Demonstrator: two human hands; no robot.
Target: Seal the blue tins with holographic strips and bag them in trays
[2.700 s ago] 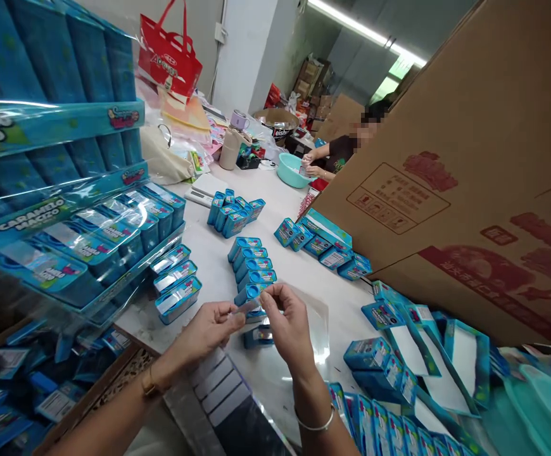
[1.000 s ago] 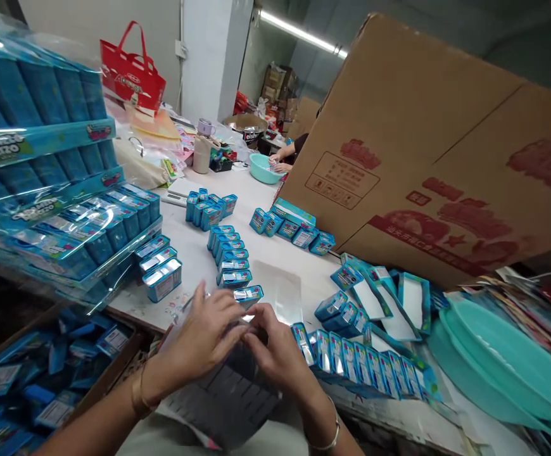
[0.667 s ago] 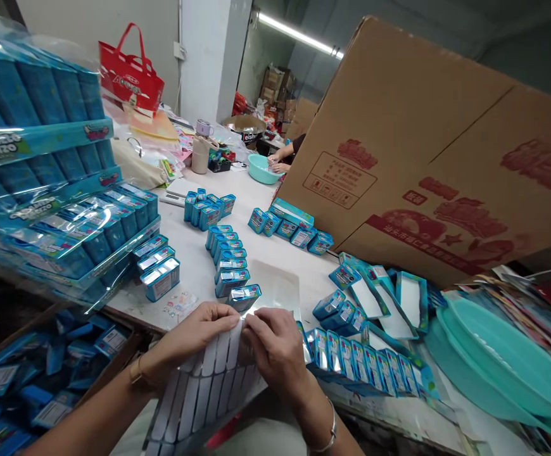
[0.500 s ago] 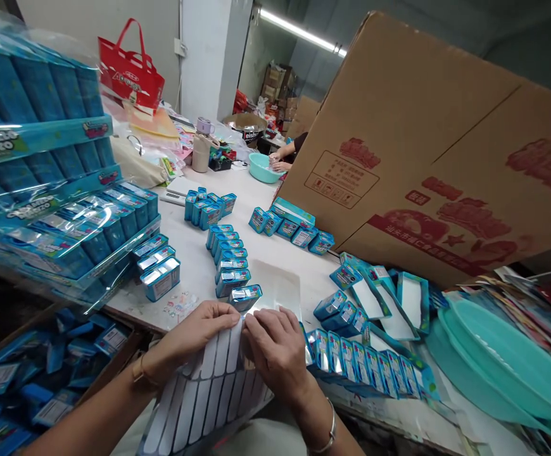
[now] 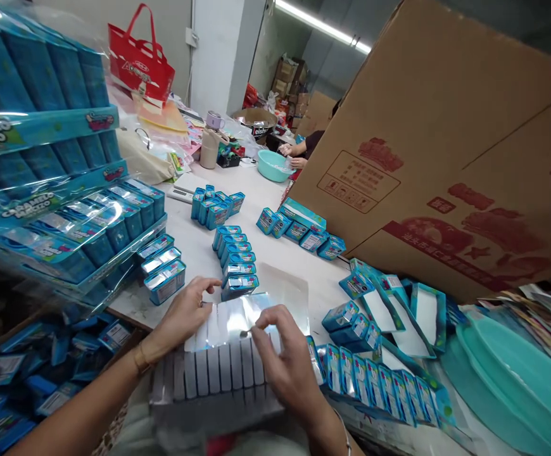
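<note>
A white table [image 5: 194, 244] is bordered on the right by one cardboard box [image 5: 446, 145], and bare room is left between them. "CARAMELO MACIZO" is printed on the film-wrapped trays [image 5: 42, 204]. One label sheet [image 5: 216, 372], at the near edge, is pinched by the right hand [image 5: 287, 361]; whether it is gripped by the left hand [image 5: 187, 311] cannot be told. Three blue tins [image 5: 164, 283] are lined up beside the trays.

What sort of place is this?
Likely a small packing workshop: plastic-wrapped Caramelo Macizo trays, rows of blue boxes on a white table, and a large printed cardboard carton.
</note>
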